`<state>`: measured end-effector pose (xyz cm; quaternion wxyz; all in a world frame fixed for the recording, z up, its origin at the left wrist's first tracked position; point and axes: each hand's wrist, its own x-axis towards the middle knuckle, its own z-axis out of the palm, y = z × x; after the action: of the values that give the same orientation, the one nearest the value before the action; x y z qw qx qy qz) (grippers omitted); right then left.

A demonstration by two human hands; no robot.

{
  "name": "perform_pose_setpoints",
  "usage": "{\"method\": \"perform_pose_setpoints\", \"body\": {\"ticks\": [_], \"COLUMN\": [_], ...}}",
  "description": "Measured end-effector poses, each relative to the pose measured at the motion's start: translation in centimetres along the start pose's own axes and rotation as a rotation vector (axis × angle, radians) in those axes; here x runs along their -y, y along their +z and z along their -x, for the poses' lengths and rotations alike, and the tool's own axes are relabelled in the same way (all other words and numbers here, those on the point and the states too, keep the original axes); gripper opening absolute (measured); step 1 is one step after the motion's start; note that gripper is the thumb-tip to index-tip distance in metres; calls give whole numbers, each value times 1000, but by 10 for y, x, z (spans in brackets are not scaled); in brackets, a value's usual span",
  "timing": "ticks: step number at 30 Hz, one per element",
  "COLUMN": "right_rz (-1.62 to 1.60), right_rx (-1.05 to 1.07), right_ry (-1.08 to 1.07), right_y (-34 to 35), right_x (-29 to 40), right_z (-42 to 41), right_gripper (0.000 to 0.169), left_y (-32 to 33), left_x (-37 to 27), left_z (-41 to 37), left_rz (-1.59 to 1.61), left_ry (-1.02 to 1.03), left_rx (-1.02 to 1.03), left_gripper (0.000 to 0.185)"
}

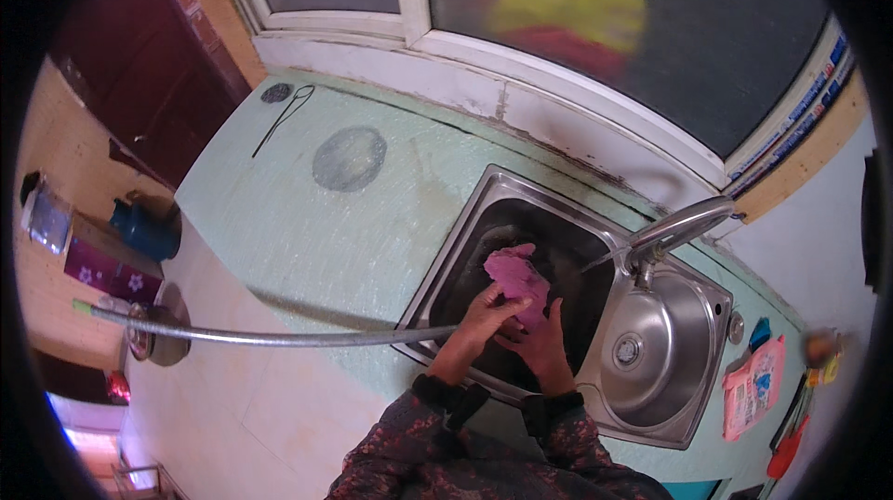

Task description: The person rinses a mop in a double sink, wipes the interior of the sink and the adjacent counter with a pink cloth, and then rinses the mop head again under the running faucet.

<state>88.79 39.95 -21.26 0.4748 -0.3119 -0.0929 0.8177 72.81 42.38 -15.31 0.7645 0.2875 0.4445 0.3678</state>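
A crumpled pink cloth (515, 275) is held over the large basin of a stainless steel double sink (453, 249). My left hand (483, 322) grips its lower left side with thumb and fingers. Around the cloth's lower end is my right hand (543, 350), its fingers spread on either side and partly hidden. A thin stream of water (597, 262) runs from the chrome faucet (687, 221) into the basin, to the right of the cloth. The basin's bottom is dark and hard to make out.
A metal pole (279, 338) reaches from the left to the sink's front rim. The small round basin (631, 378) lies to the right, beside a pink packet (753, 388). A wire utensil (282, 120) and dark scouring pad (276, 93) rest on the green counter (279, 221). A window (558, 11) rises behind.
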Motion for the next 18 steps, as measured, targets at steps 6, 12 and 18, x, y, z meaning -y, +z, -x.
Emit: {"method": "perform_pose_setpoints", "body": {"ticks": [6,12,18], "right_rz": [121,244,459], "right_rx": [57,17,-106], "right_ry": [-109,-105,-260], "right_y": [49,53,75], "right_x": [5,-26,4], "right_z": [4,0,-2], "right_gripper": [58,32,30], "left_y": [-23,-50,-122], "left_x": [65,73,32], "left_z": [-9,25,153], "left_rz": [-929,-973,-181], "left_ry": [524,441,20], "left_rx": [-124,-11,-156], "left_gripper": [45,49,46]}}
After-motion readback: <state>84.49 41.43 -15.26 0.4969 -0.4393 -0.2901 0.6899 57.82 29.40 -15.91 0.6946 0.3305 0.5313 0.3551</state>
